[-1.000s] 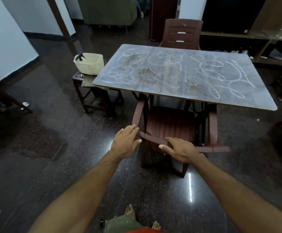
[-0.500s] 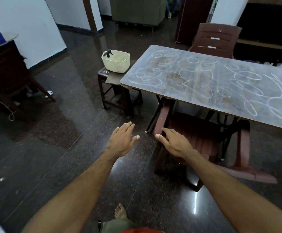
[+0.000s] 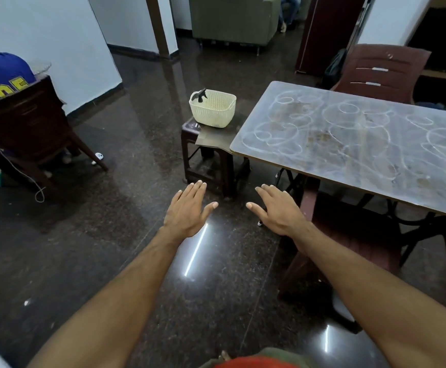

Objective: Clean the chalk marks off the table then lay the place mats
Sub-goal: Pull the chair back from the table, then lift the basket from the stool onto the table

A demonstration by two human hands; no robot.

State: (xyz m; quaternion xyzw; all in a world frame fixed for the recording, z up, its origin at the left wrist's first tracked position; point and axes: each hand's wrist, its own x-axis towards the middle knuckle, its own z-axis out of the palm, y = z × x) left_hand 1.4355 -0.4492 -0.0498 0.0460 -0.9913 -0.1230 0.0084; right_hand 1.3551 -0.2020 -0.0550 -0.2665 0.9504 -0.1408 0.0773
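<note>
The grey table fills the right side, its top covered with white chalk loops and brownish smudges. A cream plastic basket with a black spray nozzle sticking out stands on a dark stool at the table's left end. Something flat and dark lies under the basket on the stool; I cannot tell what it is. My left hand and my right hand hover over the floor in front of the stool, palms down, fingers straight, holding nothing.
A maroon plastic chair is tucked under the table's near side, just right of my right hand. Another maroon chair stands behind the table. At far left a person sits in a dark chair. A green sofa is at the back.
My view has swung left toward the stool and basket. Both hands have come off the maroon chair's back and now float over the floor.
</note>
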